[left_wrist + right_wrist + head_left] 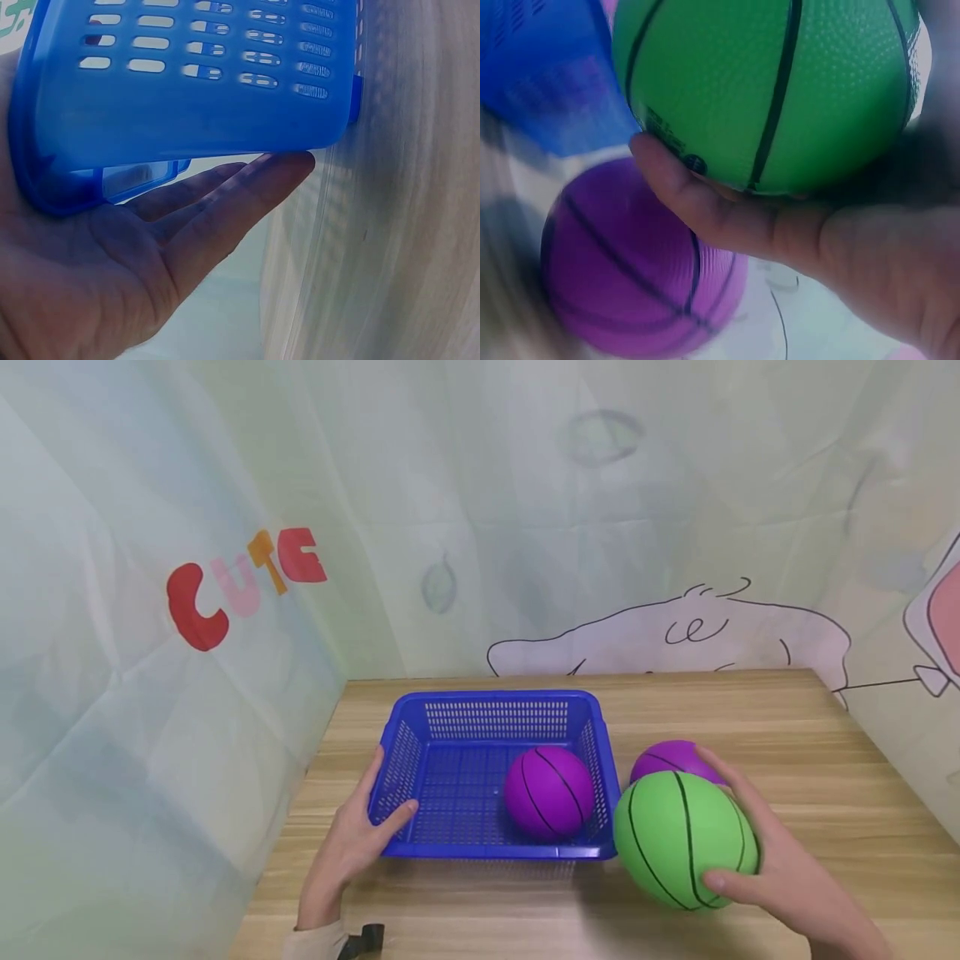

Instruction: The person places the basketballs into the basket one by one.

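Observation:
A blue plastic basket (461,785) with slotted walls stands on the wooden table. My left hand (352,837) holds its left front corner, thumb over the rim and fingers along the outside wall; the left wrist view shows the palm (90,277) against the rim. In the basket's right part lies a purple ball (549,793) with black lines. My right hand (783,864) grips a green ball (667,839) with black lines, just right of the basket. Behind it, partly hidden, a second purple ball (671,760) appears; the right wrist view shows this purple ball (630,277) below the green one.
The wooden table (840,777) reaches back to a printed cloth (525,527) hanging behind it and along both sides. Coloured letters (243,585) are on the left cloth. Near my left sleeve (318,941) is a black strap (363,941).

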A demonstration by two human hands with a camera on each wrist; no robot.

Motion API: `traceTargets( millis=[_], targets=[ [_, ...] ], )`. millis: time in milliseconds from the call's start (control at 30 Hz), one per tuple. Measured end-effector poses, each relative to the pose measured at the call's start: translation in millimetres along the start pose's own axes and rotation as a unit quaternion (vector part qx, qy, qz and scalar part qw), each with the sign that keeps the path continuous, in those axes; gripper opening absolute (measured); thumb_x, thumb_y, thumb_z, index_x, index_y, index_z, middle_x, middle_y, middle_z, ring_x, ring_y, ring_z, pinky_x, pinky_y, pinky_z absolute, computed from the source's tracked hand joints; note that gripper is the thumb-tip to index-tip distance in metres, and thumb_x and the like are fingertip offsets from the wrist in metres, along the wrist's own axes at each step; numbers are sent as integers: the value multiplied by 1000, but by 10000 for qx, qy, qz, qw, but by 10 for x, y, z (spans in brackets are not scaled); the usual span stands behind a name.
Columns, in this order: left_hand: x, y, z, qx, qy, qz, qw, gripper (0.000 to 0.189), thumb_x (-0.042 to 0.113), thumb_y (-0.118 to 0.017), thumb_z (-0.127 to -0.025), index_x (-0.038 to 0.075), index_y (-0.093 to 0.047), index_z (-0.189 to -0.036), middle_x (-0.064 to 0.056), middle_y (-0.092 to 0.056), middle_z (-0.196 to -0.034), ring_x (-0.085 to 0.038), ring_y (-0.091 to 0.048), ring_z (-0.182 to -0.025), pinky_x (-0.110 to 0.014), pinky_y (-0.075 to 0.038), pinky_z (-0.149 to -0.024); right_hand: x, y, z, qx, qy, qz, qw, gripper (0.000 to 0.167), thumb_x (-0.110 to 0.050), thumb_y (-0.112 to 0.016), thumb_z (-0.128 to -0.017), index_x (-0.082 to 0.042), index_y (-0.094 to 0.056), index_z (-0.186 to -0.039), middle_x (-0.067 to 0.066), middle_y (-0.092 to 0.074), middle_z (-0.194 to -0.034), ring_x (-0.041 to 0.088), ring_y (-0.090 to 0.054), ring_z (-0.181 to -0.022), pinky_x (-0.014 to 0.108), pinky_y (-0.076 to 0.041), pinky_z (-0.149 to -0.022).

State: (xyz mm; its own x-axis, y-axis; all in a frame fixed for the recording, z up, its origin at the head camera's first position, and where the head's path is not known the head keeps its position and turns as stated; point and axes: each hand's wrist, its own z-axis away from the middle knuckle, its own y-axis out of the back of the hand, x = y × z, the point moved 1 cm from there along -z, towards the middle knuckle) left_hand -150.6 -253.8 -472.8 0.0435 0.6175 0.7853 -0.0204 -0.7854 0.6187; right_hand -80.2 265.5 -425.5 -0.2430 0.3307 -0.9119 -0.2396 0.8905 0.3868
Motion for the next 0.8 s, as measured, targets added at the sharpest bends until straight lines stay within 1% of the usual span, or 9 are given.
traceTargets(
  millis=[33, 100, 167, 200, 267, 367, 467, 633, 800],
  targets=[
    [3, 2, 3, 1, 9, 1, 10000, 104, 47, -75, -105, 19, -9, -181, -22, -22, -183, -55, -32, -161, -76, -29, -127, -21, -12, -56, 72, 75, 21, 9999, 119, -10, -83, -89, -35, -12, -181, 18, -32, -168, 21, -69, -123, 40, -68, -83],
    [6, 3, 5, 1, 10, 5, 10000, 104, 45, -74, -105, 19, -8, -181, -21, -21, -183, -54, -31, -162, -76, -28, -128, -55, -35, -175, 212, 362, 31, 9991, 119, -7, -84, -86, -31, -15, -181, 16, -37, -166, 22, -69, -122, 40, -68, -85],
    [9, 2, 7, 7, 1, 5, 10000, 104, 45, -74, -105, 19, -8, -181, -21, -20, -184, -54, -30, -162, -76, -28, -128, -92, -57, -284, 343, 462, 34, 9983, 119, -6, -84, -85, -32, -18, -180, 12, -42, -164, 22, -69, -121, 39, -67, -87],
    [10, 0, 8, 8, -5, 9, 10000, 104, 45, -74, -105, 20, -8, -181, -21, -20, -184, -54, -30, -162, -76, -28, -128, -113, -69, -336, 409, 447, 37, 9982, 119, -6, -84, -84, -33, -19, -180, 11, -44, -162, 22, -69, -121, 38, -67, -89],
    [8, -4, 11, 11, -27, 20, 10000, 104, 45, -74, -105, 19, -8, -181, -21, -20, -184, -54, -30, -162, -75, -28, -128, -162, -89, -433, 487, 443, 1, 9978, 119, -6, -85, -84, -35, -21, -179, 12, -48, -160, 26, -69, -120, 38, -67, -89],
    [5, -6, 13, 7, -23, 29, 10000, 104, 46, -74, -105, 20, -8, -181, -20, -19, -184, -54, -30, -163, -75, -28, -128, -234, -115, -560, 612, 384, 43, 9974, 118, -9, -86, -84, -39, -23, -178, 15, -48, -159, 33, -68, -119, 38, -65, -88],
    [2, -4, 14, 1, 9, 22, 10000, 104, 46, -74, -106, 22, -7, -181, -19, -18, -184, -53, -30, -163, -75, -28, -128, -282, -129, -665, 695, 445, 59, 9966, 117, -9, -86, -83, -38, -24, -178, 18, -46, -162, 41, -65, -121, 38, -64, -89],
    [7, -11, 13, -18, 84, 6, 10000, 103, 44, -74, -106, 22, -7, -181, -19, -18, -185, -53, -29, -163, -75, -28, -128, -305, -143, -773, 759, 486, 21, 9959, 115, -9, -87, -84, -38, -26, -178, 20, -43, -165, 48, -64, -124, 39, -62, -92],
    [-4, -12, 11, -3, 99, -12, 10000, 103, 46, -73, -106, 22, -7, -182, -19, -19, -185, -53, -29, -163, -75, -29, -128, -350, -167, -863, 789, 414, -129, 9959, 106, -12, -86, -88, -39, -32, -175, 20, -45, -163, 51, -65, -124, 43, -63, -91]
  ],
)
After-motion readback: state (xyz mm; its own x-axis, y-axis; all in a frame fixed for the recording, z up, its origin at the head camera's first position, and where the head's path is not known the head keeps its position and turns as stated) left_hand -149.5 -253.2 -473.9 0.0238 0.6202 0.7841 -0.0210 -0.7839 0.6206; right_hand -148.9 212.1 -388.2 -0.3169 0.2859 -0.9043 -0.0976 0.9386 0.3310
